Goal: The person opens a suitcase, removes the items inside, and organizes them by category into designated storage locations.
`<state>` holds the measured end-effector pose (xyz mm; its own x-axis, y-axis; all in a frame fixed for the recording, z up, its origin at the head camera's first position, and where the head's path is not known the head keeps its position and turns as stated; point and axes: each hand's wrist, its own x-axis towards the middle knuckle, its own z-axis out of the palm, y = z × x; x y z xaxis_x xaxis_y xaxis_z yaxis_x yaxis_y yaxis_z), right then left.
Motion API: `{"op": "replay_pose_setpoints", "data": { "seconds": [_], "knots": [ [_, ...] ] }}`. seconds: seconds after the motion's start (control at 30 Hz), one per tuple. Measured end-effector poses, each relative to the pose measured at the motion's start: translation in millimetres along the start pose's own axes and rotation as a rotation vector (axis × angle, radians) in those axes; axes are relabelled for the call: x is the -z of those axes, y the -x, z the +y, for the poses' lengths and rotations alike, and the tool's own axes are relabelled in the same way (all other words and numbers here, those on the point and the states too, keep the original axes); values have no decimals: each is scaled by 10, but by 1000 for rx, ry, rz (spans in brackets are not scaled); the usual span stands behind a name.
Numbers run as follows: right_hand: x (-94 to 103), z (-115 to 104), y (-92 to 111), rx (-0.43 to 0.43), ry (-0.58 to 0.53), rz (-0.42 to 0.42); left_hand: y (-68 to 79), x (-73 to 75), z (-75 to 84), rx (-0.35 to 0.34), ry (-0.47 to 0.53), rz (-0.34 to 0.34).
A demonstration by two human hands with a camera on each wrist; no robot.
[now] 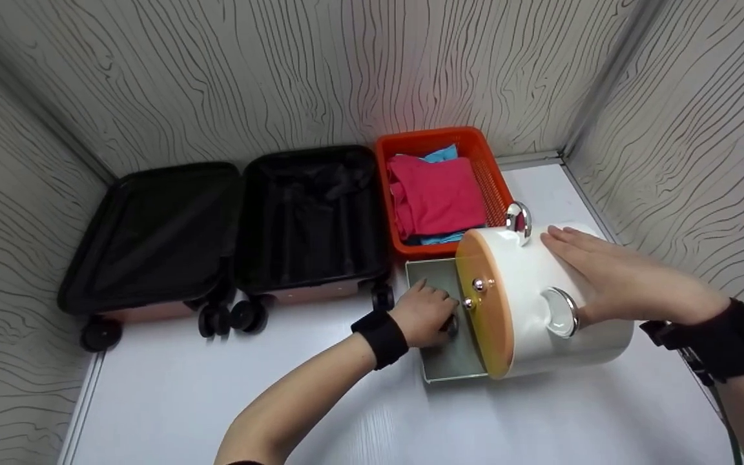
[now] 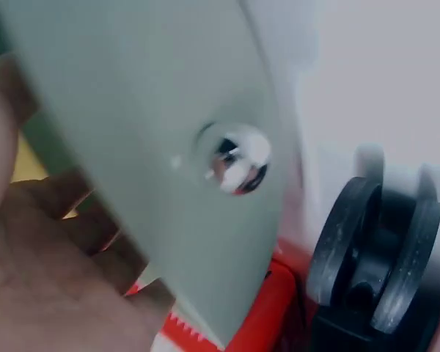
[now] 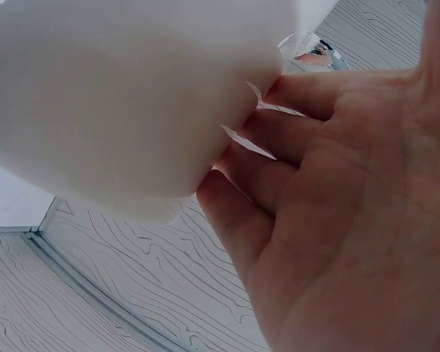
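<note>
A rounded white storage box with an orange front panel and chrome handles stands at the right of the table. Its shallow drawer is pulled out to the left. My left hand reaches into this drawer, fingers bent around a small dark object, mostly covered by them. In the left wrist view, the pale drawer front with a round chrome knob hides part of that hand. My right hand rests on the box with extended fingers; the right wrist view shows fingertips against its white shell.
A red basket with folded pink cloth and some blue cloth stands behind the drawer. To its left, a suitcase lies spread open, black lining up, with caster wheels along the near side. Wood-patterned walls enclose the table.
</note>
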<state>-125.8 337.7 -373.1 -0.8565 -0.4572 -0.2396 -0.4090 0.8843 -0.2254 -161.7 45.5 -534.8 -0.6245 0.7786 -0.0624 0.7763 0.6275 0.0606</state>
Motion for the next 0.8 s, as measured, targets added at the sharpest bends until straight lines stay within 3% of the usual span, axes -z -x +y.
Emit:
{"op": "replay_pose_setpoints", "data": {
  "seconds": [0.1, 0.23, 0.33, 0.43, 0.57, 0.8],
  "knots": [
    [-13, 3, 2, 1, 4, 4, 66, 128, -64, 43, 137, 61],
    [-20, 6, -2, 3, 6, 10, 216, 301, -195, 156, 318, 193],
    [-17, 6, -6, -1, -5, 9, 385, 306, -280, 238, 414, 292],
    [-8, 10, -1, -4, -13, 4, 559, 164, -313, 303, 477, 309],
    [5, 17, 11, -2, -10, 3, 705, -120, -301, 382, 549, 236],
    [-2, 6, -6, -2, -7, 4, 689, -439, -275, 415, 649, 210]
  ]
}}
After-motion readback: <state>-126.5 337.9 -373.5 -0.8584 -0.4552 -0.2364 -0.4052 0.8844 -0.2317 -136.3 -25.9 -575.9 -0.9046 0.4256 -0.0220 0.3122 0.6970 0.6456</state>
